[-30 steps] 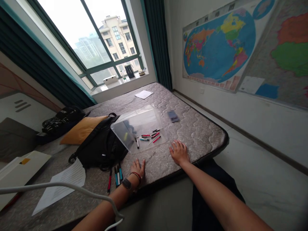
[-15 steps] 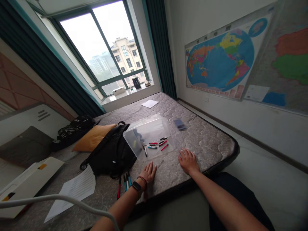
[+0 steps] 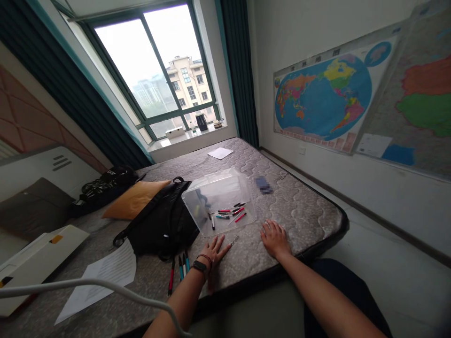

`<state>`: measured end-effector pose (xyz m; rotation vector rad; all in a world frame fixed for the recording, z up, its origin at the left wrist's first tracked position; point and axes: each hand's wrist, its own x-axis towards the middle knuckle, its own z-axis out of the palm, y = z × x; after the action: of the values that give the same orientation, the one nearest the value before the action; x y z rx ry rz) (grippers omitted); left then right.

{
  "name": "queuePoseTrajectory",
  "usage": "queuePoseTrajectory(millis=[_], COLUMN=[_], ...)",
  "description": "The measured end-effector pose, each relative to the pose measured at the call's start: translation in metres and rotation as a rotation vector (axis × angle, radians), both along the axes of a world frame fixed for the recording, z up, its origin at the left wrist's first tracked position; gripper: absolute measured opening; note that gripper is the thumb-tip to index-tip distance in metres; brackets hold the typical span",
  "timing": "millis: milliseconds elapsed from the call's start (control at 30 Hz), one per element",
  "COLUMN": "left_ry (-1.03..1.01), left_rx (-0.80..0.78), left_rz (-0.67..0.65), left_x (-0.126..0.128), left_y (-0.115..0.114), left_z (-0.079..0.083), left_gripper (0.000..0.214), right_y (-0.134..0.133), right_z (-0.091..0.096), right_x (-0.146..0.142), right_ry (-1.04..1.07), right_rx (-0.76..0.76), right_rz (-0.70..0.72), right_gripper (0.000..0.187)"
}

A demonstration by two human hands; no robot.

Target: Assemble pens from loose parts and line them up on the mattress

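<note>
My left hand (image 3: 214,251) lies on the mattress (image 3: 299,211) with its fingers spread, just in front of a clear plastic bin (image 3: 225,183). To its right, my right hand (image 3: 276,239) rests flat on the mattress, fingers stretched out and holding nothing. The bin is tipped on its side with its opening toward me. Several pens lie inside it, among them a red pen (image 3: 240,217), a teal pen (image 3: 222,216) and a black-and-white marker (image 3: 213,221). Beside my left wrist, several more pens lie in a row, one a red marker (image 3: 171,277).
Left of the bin lies a black backpack (image 3: 158,225), with an orange cushion (image 3: 136,199) behind it. Printed paper (image 3: 102,277), a white box (image 3: 42,263) and a grey cable (image 3: 88,282) are at the left. A pixelated dark object (image 3: 263,184) and white paper (image 3: 220,153) lie farther back.
My left hand has spread its fingers wider and shifted slightly left. My right hand stays on the mattress. The view has tilted a little; the bin and pens lie as before.
</note>
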<state>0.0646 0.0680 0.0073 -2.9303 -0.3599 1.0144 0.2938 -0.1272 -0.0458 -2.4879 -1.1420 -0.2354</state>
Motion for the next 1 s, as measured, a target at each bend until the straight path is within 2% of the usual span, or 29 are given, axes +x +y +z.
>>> queuePoseTrajectory(millis=[167,300,367,433,467,500,633,833,1000], left_ry=[0.008,-0.032,-0.091,-0.187,-0.236,-0.261,-0.307,-0.420,-0.449], left_rx=[-0.022,-0.067,-0.078,-0.075,-0.068,-0.063,-0.028,0.015,0.033], left_rz=[-0.014,-0.097,-0.131,-0.128,-0.107,-0.069,0.021,0.190,0.286], left_x=[-0.002,-0.009,-0.007,0.004,0.013,0.024,0.079,0.161,0.205], left_y=[0.000,0.006,0.009,0.012,0.013,0.014,0.028,0.058,0.063], left_z=[0.004,0.015,0.024,0.035,0.040,0.045,0.056,0.051,0.035], left_gripper=[0.154,0.153,0.134,0.090,0.065,0.050,0.034,0.035,0.039], right_y=[-0.001,0.000,0.001,0.002,0.002,0.002,0.001,0.002,0.002], right_z=[0.000,0.004,0.007,0.009,0.011,0.012,0.014,0.014,0.015], right_x=[-0.001,-0.001,0.000,0.001,0.002,0.002,0.003,0.005,0.007], right_ry=[-0.015,-0.019,-0.015,-0.008,-0.005,-0.003,0.002,0.006,0.025], right_rx=[-0.028,-0.062,-0.080,-0.091,-0.093,-0.095,-0.100,-0.070,-0.066], right_rz=[0.003,0.068,0.164,0.237,0.253,0.258,0.241,0.252,0.246], right_gripper=[0.040,0.042,0.041,0.040,0.040,0.040,0.040,0.039,0.040])
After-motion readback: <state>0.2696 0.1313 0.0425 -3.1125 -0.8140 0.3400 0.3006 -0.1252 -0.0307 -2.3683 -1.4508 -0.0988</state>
